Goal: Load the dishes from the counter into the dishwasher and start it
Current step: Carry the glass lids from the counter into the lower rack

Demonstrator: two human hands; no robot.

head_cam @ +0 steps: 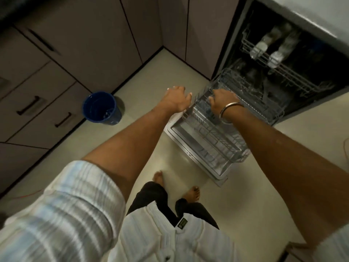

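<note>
The dishwasher (283, 59) stands open, its door (196, 148) dropped flat over the floor, and the lower rack (222, 129) is drawn out on top of that door. No dishes lie in the lower rack that I can see. The upper rack (273, 61), deeper inside the dishwasher, carries two pale blurred things, perhaps glasses. The surface with the dishes to be loaded is out of view.

The right hand (222, 100) rests on the lower rack's far rim, fingers curled down over the wire; its grip looks closed on that rim, though blur hides the fingertips. A bangle (229, 112) sits on that wrist. The left hand (177, 98) hovers just left of the lower rack, fingers spread and holding nothing.

The lower rack is probably light while empty, stiff in its frame, and rolls on its runners, so it should answer to a gentle pull. Its thin wires may press into the fingers; the rim bar looks the best place to hold, ideally with both hands to keep it from skewing. A blue bucket (102, 107) stands well to the left of the dishwasher door.
</note>
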